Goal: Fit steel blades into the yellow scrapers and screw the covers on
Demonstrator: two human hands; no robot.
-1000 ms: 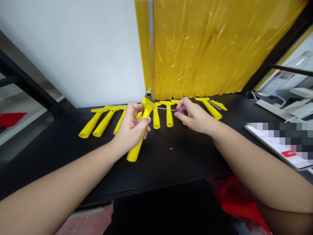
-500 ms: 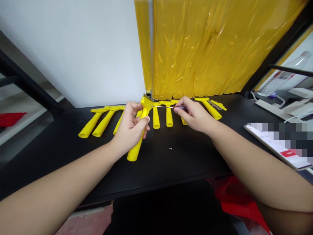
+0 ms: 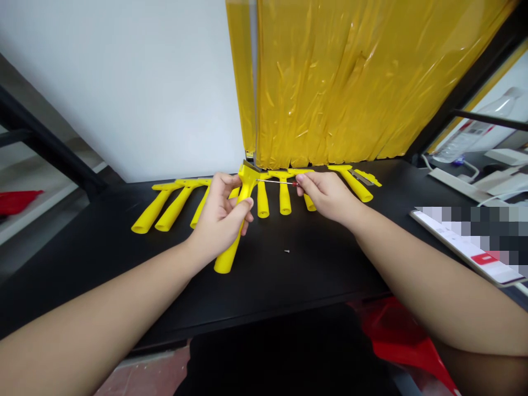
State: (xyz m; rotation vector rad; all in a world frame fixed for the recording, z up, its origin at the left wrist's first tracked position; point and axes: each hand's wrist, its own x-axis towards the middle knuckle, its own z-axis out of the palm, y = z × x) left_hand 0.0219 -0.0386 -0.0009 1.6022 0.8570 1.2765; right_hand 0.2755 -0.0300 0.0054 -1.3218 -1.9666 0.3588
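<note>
My left hand (image 3: 223,214) is closed around a yellow scraper (image 3: 226,254), its handle pointing down toward me and a thin metal blade at its upper end. In my right hand (image 3: 324,192) I pinch a screwdriver (image 3: 294,183) with a red part on its handle; most of the handle is hidden by my fingers. The thin shaft runs left, and its tip meets the scraper just below the head. A small screw (image 3: 286,251) lies on the black table (image 3: 325,269), in front of and between my hands.
Several yellow scraper handles (image 3: 175,209) lie in a row along the back of the table. At the right end are a loose yellow piece (image 3: 371,177) and a metal blade (image 3: 361,177). A tablet-like device (image 3: 457,242) and a plastic bottle (image 3: 474,132) are at the right.
The fingers of my right hand have shifted on the screwdriver, showing more of its red part. My left hand and the scraper are almost still.
</note>
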